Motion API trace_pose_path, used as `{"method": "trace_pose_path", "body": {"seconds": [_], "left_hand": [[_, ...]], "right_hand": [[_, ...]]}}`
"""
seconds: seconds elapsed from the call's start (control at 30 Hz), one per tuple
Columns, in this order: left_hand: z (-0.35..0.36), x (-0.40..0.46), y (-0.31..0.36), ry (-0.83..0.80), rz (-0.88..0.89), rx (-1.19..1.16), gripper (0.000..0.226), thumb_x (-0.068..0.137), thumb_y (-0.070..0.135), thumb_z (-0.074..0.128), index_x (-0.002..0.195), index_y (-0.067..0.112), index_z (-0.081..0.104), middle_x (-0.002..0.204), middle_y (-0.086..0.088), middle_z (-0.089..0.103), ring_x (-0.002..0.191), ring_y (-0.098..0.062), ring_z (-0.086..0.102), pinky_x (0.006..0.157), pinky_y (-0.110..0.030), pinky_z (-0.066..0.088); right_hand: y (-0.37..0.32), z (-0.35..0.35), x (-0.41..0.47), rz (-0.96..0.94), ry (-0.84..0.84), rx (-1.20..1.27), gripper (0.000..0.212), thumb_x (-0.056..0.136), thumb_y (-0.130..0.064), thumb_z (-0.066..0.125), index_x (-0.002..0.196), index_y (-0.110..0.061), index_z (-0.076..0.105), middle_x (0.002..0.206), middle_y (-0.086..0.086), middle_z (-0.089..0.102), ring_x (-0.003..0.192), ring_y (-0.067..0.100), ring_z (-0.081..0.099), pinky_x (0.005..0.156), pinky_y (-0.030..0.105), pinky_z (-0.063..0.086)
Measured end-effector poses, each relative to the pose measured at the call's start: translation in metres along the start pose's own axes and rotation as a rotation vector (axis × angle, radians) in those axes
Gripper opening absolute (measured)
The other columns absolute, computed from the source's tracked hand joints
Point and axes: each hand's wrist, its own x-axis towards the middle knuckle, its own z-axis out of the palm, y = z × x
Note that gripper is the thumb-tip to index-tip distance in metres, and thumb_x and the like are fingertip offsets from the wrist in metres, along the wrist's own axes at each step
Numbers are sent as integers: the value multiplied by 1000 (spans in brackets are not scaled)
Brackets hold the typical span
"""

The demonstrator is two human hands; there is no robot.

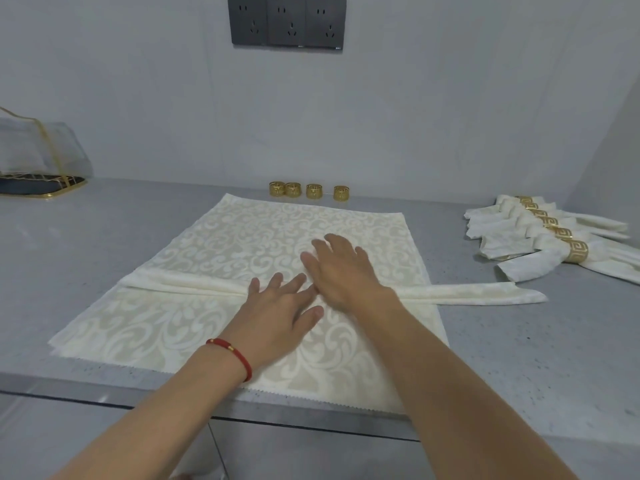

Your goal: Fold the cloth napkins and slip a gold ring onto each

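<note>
Fingers of both my hands lie straight and flat, gripping nothing: left hand (277, 306) and right hand (341, 268) press side by side on a folded strip (467, 292) across the napkin (259, 230) spread on the surface (519, 341). Four rings (307, 191) stand behind it; ringed napkins (554, 237) lie at right.

Four loose gold rings (307, 191), six ringed napkins (554, 237) (roughly), three sockets (286, 21).
</note>
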Motion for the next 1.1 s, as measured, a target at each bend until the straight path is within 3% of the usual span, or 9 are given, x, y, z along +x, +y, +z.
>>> {"method": "trace_pose_path", "body": {"seconds": [0.1, 0.2, 0.27, 0.37, 0.47, 0.6, 0.67, 0.77, 1.1], "left_hand": [[-1, -1, 0, -1, -8, -3, 57, 99, 58, 16, 154, 42, 21, 163, 8, 22, 147, -28, 21, 117, -57, 16], [-5, -3, 3, -18, -37, -57, 52, 103, 53, 20, 154, 41, 22, 162, 8, 25, 149, -25, 19, 120, -52, 11], [-14, -4, 6, 0, -61, -103, 45, 105, 45, 21, 149, 41, 32, 143, 9, 49, 132, -25, 42, 114, -45, 24], [-19, 10, 1, 139, -144, -87, 30, 105, 32, 28, 109, 37, 57, 89, 5, 63, 83, -25, 57, 75, -35, 40], [-22, 23, 1, 225, -303, -81, 25, 94, 19, 47, 70, 26, 55, 73, 2, 53, 72, -26, 48, 60, -31, 31], [-23, 29, 10, 270, -369, -15, 21, 95, 29, 58, 75, 25, 61, 75, 6, 56, 76, -22, 51, 73, -33, 34], [-22, 31, 9, 245, -342, 3, 13, 96, 30, 56, 89, 26, 66, 92, 7, 61, 92, -20, 55, 83, -37, 33], [-29, 37, 3, 135, -324, -31, 12, 97, 34, 55, 98, 26, 64, 103, 6, 56, 105, -19, 51, 88, -39, 30], [-67, 58, 9, -349, -119, 322, 38, 103, 44, 40, 126, 16, 49, 117, -5, 59, 100, -23, 50, 90, -37, 37]], "right_hand": [[18, 21, 1, 114, -80, 19, 80, 101, -68, 3, 164, -19, 0, 171, 4, -12, 155, 21, -23, 124, 54, -13], [48, 16, -10, 206, -97, -60, 82, 99, -68, -2, 163, -18, -8, 169, 6, -19, 153, 24, -29, 121, 57, -19], [78, 8, -20, 320, -99, -70, 81, 100, -66, -1, 163, -15, -8, 169, 9, -19, 154, 27, -27, 121, 59, -19], [111, 0, -35, 439, -109, -92, 81, 101, -65, 0, 163, -13, -8, 170, 12, -17, 154, 30, -25, 120, 61, -17], [117, 1, -38, 451, -108, -166, 80, 101, -63, -1, 163, -14, -4, 171, 12, -13, 155, 31, -22, 119, 64, -16], [86, -18, -32, 361, -15, -594, 70, 104, -54, 8, 159, -14, 27, 168, 14, 15, 156, 36, 1, 117, 71, -7], [62, -27, -25, 164, 74, -504, 61, 107, -51, 15, 155, -19, 35, 165, 12, 24, 155, 33, 11, 120, 68, 0], [39, -18, -16, -45, 25, -197, 71, 102, -65, 11, 161, -25, 21, 169, 5, 15, 158, 24, 4, 124, 60, -5], [46, 15, -13, 22, -103, -93, 90, 89, -84, 7, 163, -34, -2, 172, 4, -8, 156, 21, -20, 120, 61, -18]]}}
